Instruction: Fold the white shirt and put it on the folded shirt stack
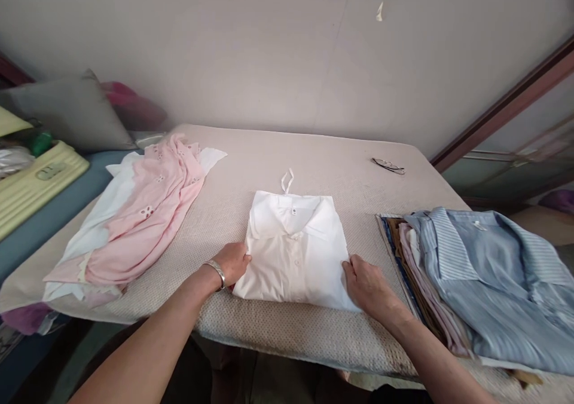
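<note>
A white shirt [291, 254] lies folded into a rough rectangle, its collar at the far end and buttons facing up. A thin white loop [287, 180] sticks out beyond the collar. My left hand [233, 263], with a bracelet on the wrist, is closed on the shirt's left edge. On the opposite side my right hand [365, 281] pinches the right edge between thumb and fingers. The shirt rests on the padded surface [242, 326] near its front edge.
To the right sits a stack of folded clothes with a blue striped shirt [488, 272] on top. Pink fabric [165, 195] lies over white cloth at the left. Eyeglasses [388, 165] rest toward the back right. A yellow basket [45, 180] and grey cushion [72, 111] stand far left.
</note>
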{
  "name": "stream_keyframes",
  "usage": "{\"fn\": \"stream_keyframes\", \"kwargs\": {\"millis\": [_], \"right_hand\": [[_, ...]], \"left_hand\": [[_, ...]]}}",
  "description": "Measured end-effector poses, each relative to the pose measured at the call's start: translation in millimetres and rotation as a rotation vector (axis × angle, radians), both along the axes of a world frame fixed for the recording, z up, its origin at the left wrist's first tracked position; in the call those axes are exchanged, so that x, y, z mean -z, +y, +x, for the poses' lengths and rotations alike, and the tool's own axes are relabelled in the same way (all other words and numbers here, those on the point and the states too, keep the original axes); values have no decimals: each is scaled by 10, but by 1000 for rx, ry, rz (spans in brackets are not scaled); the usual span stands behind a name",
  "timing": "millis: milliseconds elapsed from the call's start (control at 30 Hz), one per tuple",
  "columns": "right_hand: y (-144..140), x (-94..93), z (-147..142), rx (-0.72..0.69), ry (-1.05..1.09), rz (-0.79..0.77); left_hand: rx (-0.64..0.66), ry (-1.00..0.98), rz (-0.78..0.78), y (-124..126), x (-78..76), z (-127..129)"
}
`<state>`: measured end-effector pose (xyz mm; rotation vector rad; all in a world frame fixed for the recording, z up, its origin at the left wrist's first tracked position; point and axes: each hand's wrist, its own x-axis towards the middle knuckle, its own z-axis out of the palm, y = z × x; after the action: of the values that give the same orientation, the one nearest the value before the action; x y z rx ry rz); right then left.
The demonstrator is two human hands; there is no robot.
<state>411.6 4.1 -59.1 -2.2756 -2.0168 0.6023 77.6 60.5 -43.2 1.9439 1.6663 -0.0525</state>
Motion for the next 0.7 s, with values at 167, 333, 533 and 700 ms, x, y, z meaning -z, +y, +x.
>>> {"fn": "stream_keyframes", "kwargs": {"millis": [167,333,533,700], "right_hand": [[3,-59,113,-124,119,-28],[250,-151,210,140,432,-31],[588,9,68,349,459,215],[644,126,-6,280,397,367]], "left_hand": [[-50,-89,-93,-23,-69,-21],[-492,-554,-146,180,-48,54],[-584,-588,128,439,215,231],[-411,-302,399,491,267,241]]}}
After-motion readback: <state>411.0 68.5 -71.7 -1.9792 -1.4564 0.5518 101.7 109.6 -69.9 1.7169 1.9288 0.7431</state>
